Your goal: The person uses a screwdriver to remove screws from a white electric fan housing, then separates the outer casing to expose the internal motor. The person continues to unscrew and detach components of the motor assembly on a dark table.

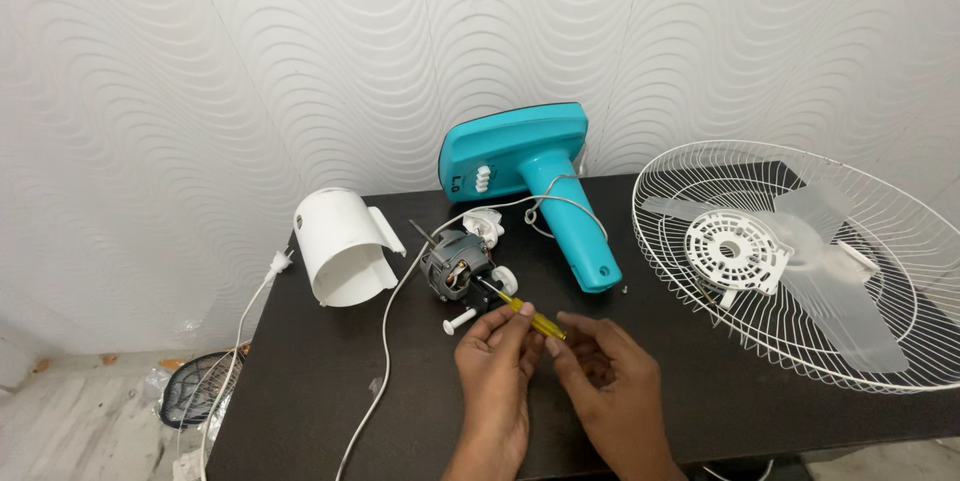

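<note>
- Two hands show at the lower centre of the frame, both the person's own; no other person is in view.
- The left hand (497,349) is closed around one yellow-handled screwdriver (525,314), thumb and fingertips pinching the handle near its front end.
- The right hand (610,381) sits just beside it, fingers curled, with thumb and forefinger touching the rear end of the same handle.
- The screwdriver lies slanted, its dark shaft pointing up and left, and its tip meets one grey fan motor (456,265) lying at the centre of the frame.
- The motor rests on the dark table (330,401); a thin metal shaft sticks out of it toward the upper left.
- Three small white plastic parts lie about the motor: one knob-like piece (485,224) just above it, one round piece (506,279) touching its right side, one peg (460,321) just below it.
- One white curved motor cover (343,246) lies left of the motor, open side down and to the right.
- One white power cord (385,341) runs from the motor down to the table's front edge; its plug (281,262) hangs off the left edge.
- One teal fan base with neck (540,181) leans against the wavy white wall (200,71), above and right of the motor.
- One small screw (626,290) lies just right of the neck's end.
- One white wire fan guard (800,261) fills the right of the frame, holding one translucent blade set (850,286) and one white round hub plate (735,251).
- A second, darker wire guard (195,396) lies on the floor at lower left.
</note>
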